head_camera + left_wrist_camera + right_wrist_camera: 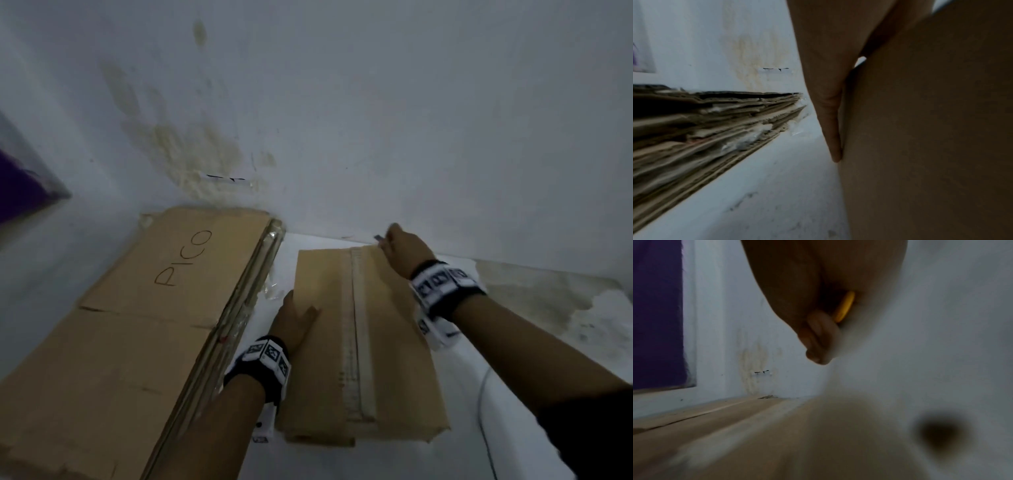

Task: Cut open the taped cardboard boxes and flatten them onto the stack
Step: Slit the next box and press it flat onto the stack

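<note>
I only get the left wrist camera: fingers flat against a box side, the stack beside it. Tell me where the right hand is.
Observer: The right hand is at the far end of the box, near the wall, where the tape strip on top ends.
Operator: Name what it holds.
Observer: It grips a cutter with a yellow handle.

White surface [462,394]: flattened cardboard stack [137,308] left, taped box [325,363] just beside.
</note>
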